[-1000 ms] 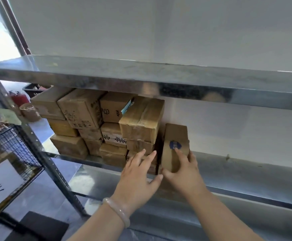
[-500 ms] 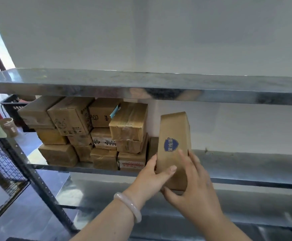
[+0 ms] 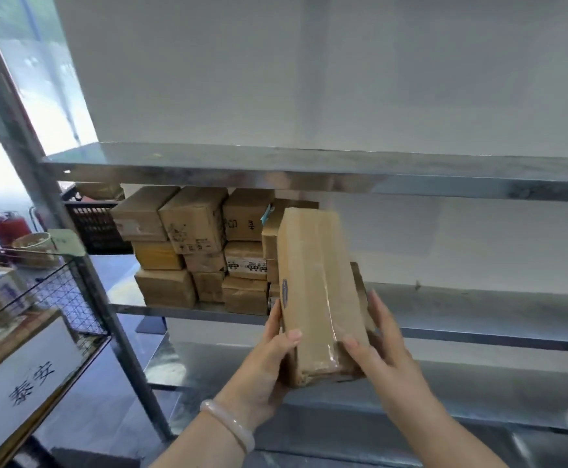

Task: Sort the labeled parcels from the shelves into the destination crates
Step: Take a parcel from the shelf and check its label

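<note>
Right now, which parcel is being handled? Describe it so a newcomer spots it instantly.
On the metal shelving rack, brown boxes are stacked on the middle shelf. Just right of them, the left hand and right hand hold one parcel upright, off the shelf. Alone among them it stands tall and narrow, with a blue sticker on its left side.

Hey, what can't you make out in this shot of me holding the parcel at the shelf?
Head view only:
- Blue label on the held parcel: turned edge-on, unreadable.
- Right end of the shelf stack: hidden behind the parcel.
- Print on the stacked boxes: small and blurred.
- Wire crate: cut off by the left edge.
</note>
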